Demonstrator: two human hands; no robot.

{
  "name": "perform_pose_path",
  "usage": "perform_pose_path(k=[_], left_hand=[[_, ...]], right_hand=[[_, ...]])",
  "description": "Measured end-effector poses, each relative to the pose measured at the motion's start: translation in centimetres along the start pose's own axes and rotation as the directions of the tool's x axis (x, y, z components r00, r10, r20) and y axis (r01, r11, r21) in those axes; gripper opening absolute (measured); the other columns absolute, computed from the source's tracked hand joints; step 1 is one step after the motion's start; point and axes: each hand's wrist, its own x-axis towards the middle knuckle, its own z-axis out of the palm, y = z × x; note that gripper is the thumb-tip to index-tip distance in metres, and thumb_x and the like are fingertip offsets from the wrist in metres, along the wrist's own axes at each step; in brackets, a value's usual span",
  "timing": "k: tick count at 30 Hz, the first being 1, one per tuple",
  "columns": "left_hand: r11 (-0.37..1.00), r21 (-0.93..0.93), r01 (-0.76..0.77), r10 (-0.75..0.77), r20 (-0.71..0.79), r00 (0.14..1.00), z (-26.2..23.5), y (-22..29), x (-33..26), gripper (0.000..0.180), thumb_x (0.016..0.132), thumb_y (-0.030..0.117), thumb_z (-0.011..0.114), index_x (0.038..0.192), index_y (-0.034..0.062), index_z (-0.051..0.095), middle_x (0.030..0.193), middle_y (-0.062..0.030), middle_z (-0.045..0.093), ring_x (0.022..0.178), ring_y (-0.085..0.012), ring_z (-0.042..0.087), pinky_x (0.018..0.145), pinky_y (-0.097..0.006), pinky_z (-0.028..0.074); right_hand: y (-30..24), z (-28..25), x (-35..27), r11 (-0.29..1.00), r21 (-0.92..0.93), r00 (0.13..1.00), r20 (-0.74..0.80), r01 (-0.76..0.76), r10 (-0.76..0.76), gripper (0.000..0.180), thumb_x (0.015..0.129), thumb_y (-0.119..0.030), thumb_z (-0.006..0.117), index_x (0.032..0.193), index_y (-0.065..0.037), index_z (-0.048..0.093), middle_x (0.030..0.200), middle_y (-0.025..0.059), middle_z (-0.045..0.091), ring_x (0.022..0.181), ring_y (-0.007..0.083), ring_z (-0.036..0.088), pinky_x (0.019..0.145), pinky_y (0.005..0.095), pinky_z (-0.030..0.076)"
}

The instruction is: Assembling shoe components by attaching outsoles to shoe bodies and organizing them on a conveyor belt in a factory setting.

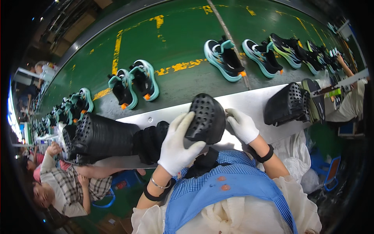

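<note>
Both my hands wear white gloves. My left hand point(177, 144) grips a dark black insole point(207, 117) by its left side, with fingers along the edge and thumb below. Round holes cover the insole's wide upper part; it may be more than one layer thick. My right hand point(242, 125) is just past the insole's right edge, with its fingers apart and slightly bent, apparently holding nothing. To the left of my left hand, a long stack of black insoles point(107, 134) lies on the metal ledge point(165, 115). Another black perforated stack point(283, 103) stands right of my right hand.
Beyond the ledge, a green surface with yellow markings point(181, 66) carries several black and teal sneakers point(224, 60), including a pair point(134, 84) at the left. A person in a checked garment point(64, 185) sits left; another person's arm point(344, 64) reaches in right. White plastic bags point(294, 156) hang nearby.
</note>
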Motion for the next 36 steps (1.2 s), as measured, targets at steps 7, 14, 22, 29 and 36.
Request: perform_pose_path(k=[7,14,22,29,36], left_hand=[[0.99,0.139,0.023,-0.018,-0.035,0.999,0.6,1.2,-0.3,0.069,0.07,0.028,0.071,0.133,0.0059,0.051,0.135,-0.0221,0.044,0.12,-0.037,0.049,0.1,-0.041,0.042],[0.994,0.027,0.102,-0.099,-0.104,0.99,-1.0,-0.3,-1.6,0.071,0.073,0.026,0.069,0.137,0.0052,0.045,0.135,-0.0191,0.045,0.117,-0.0318,0.052,0.096,-0.039,0.047],[0.981,-0.094,0.168,-0.168,0.003,0.986,-1.9,-2.3,-1.8,0.075,0.074,0.029,0.067,0.14,0.0047,0.041,0.138,-0.0201,0.042,0.123,-0.0337,0.048,0.1,-0.039,0.043],[0.947,-0.216,0.237,-0.218,0.108,0.97,-1.9,-2.9,-0.5,0.073,0.077,0.024,0.066,0.142,0.0031,0.037,0.141,-0.0246,0.039,0.13,-0.0376,0.041,0.108,-0.039,0.035],[0.957,0.046,0.287,-0.29,0.211,0.934,0.3,-3.3,0.8,0.084,0.083,0.025,0.066,0.144,-0.0071,0.019,0.144,-0.0328,0.028,0.131,-0.0453,0.036,0.11,-0.042,0.033]], right_hand=[[-0.3,2.2,1.2,0.999,-0.026,0.999,-0.008,0.04,-0.04,0.032,0.089,-0.014,0.048,0.116,0.0,0.06,0.104,0.0215,0.065,0.099,0.0347,0.063,0.087,0.0394,0.049],[2.0,2.3,0.9,0.993,0.004,0.985,-0.124,0.119,-0.118,0.027,0.089,-0.012,0.051,0.11,-0.001,0.063,0.1,0.02,0.066,0.095,0.0328,0.064,0.086,0.0386,0.05],[3.1,1.6,1.2,0.996,-0.009,0.977,-0.194,0.085,-0.085,0.025,0.088,-0.01,0.052,0.108,-0.002,0.065,0.103,0.0165,0.067,0.096,0.0308,0.064,0.086,0.0366,0.05],[-0.9,2.1,2.1,0.987,-0.066,0.989,-0.034,0.145,-0.147,0.032,0.09,-0.015,0.052,0.117,0.0,0.06,0.106,0.0182,0.065,0.098,0.0322,0.063,0.088,0.0363,0.048],[-1.8,0.2,2.6,0.959,0.225,0.98,-0.065,-0.172,0.191,0.039,0.087,-0.012,0.057,0.124,-0.001,0.055,0.106,0.0167,0.063,0.097,0.0223,0.062,0.09,0.0317,0.046]])
